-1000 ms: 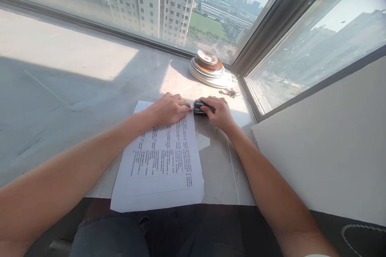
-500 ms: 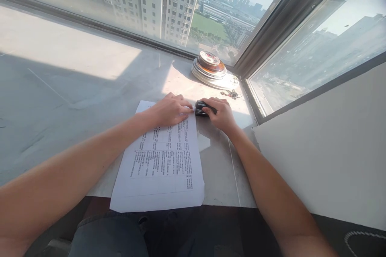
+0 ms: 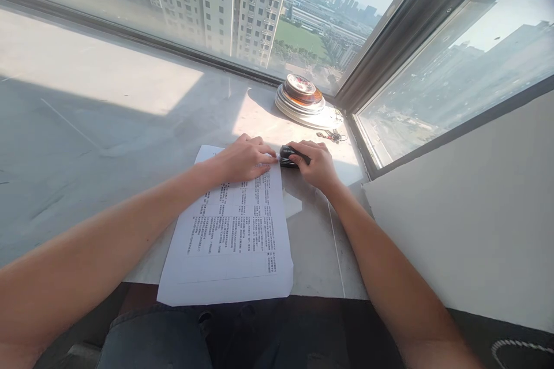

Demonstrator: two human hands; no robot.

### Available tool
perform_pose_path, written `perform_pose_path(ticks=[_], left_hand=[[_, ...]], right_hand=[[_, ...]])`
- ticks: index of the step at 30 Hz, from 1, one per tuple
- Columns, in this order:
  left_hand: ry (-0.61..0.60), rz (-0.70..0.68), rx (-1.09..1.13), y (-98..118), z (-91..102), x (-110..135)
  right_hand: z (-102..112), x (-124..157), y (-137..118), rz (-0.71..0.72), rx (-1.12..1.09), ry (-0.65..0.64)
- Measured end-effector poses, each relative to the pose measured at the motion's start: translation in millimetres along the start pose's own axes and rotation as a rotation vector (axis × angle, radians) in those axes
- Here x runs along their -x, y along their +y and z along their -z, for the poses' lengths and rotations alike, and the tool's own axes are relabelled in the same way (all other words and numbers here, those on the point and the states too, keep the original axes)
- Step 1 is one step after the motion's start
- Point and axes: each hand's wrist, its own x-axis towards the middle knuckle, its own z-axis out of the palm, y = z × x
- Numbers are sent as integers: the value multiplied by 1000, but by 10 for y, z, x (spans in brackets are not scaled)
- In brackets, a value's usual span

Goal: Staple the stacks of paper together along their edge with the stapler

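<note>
Printed paper [image 3: 242,265] lies on the grey stone sill, its near edge jutting past the front. Across its upper part rests my left hand [image 3: 246,158], pressing it down with fingers spread toward the right edge. My right hand [image 3: 318,164] is closed around a black stapler [image 3: 289,153], thumb along its near side. The stapler's front end meets the paper's upper right edge, close to my left fingertips. Whether its jaws are pressed fully together cannot be made out.
A stack of round lidded tins or plates [image 3: 300,101] stands in the window corner, with a bunch of keys [image 3: 332,136] in front. Window frames [image 3: 385,29] border the sill behind, and a white wall panel [image 3: 467,202] rises at the right.
Both hands stay in place on the paper and the stapler. The stapler's top looks turned or tipped very slightly; nothing else has visibly moved.
</note>
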Motion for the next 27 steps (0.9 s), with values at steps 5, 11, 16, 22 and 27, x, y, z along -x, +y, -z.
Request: perform_pose_path(ticks=[5,11,16,22,27], left_hand=[[-7,4,11,7,7,3],[1,-5,-4,9,7,6],[-6,-4,-15,15,16,-1],[-4,6,9,15,13,-1],[-8,0,3,5,6,0]], right_hand=[[3,0,-4,-1,-31,9],[6,-1,-19,-7,-37,16],[6,-3,-22,-2,-20,10],[5,-3,-1,8,-18,8],[1,-8,14,14,-2,-6]])
